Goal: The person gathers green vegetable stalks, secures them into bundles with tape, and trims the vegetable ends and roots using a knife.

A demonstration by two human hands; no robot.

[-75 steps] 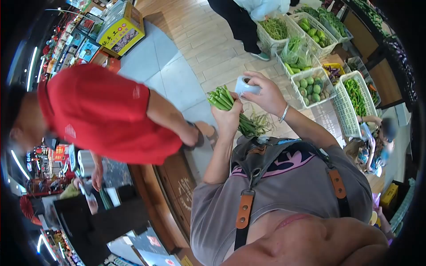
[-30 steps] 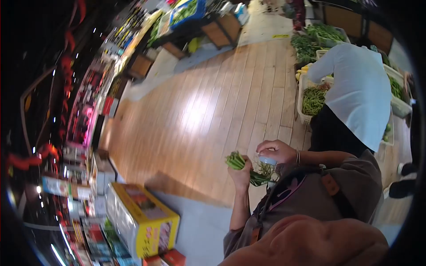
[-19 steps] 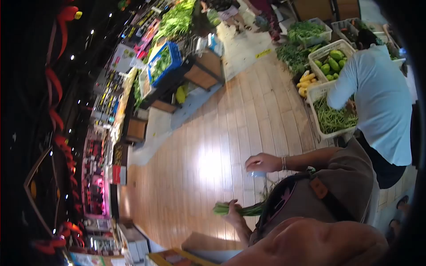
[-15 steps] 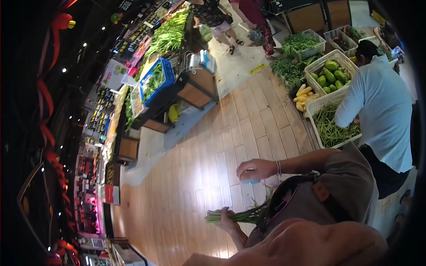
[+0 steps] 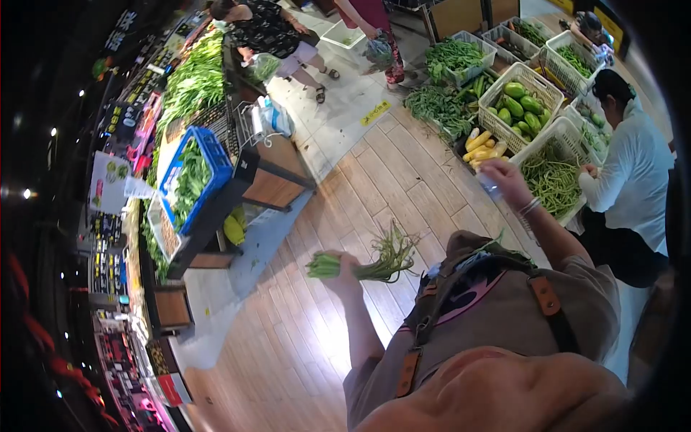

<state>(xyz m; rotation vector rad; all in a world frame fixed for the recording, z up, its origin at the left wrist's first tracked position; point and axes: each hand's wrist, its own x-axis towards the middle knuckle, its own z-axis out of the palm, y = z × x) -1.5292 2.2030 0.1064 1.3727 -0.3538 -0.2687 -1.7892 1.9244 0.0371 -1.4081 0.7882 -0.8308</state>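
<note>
My left hand [image 5: 342, 272] is closed around a bunch of long green vegetable stems [image 5: 381, 270]. The pale cut ends point left, and the thin, curly ends spread out to the right above the floor. My right hand [image 5: 506, 180] is raised in front of the yellow squash [image 5: 484, 147] and the bean crate. Its fingers are closed on a small, clear bluish thing [image 5: 490, 187], blurred and partly covered, which looks like a roll of tape. I wear a brown apron [image 5: 497, 317] with leather strap tabs.
A person in a light shirt [image 5: 633, 173] crouches by a crate of green beans [image 5: 551, 176]. Beyond stand a crate of green gourds [image 5: 522, 108] and leafy greens [image 5: 453, 57]. At left is a stall with a blue crate [image 5: 194, 180]. Two people stand at the back.
My right hand has swung up and right with the bluish thing, toward the crates. My left hand has raised the bunch away from my body. The view has turned toward the right.
</note>
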